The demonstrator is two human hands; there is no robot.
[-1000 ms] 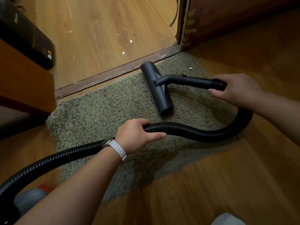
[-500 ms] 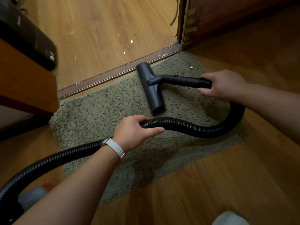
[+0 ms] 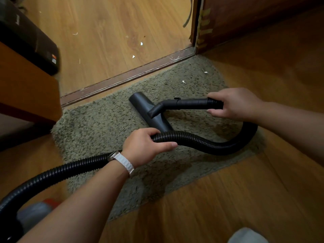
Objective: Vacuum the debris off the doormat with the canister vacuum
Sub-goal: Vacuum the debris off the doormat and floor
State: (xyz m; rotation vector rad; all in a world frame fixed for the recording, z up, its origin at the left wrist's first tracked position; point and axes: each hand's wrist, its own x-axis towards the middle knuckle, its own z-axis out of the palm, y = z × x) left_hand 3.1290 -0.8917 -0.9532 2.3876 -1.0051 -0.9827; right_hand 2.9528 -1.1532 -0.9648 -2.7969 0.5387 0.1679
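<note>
A shaggy olive doormat lies on the wood floor below a door threshold. The black floor nozzle of the vacuum rests flat on the mat's middle. My right hand grips the black wand where the ribbed hose joins it. My left hand, with a white watch strap, grips the black ribbed hose, which loops right and back. Two white scraps lie on the mat's far right part. The grey and red canister shows at the bottom left.
A wooden cabinet with a black box on it stands at the left. A threshold strip and a door frame bound the mat's far side. White scraps dot the floor beyond.
The nozzle has slid away from the threshold, toward me and to the left across the mat. Both hands moved with it, and two scraps on the mat's far right now show.
</note>
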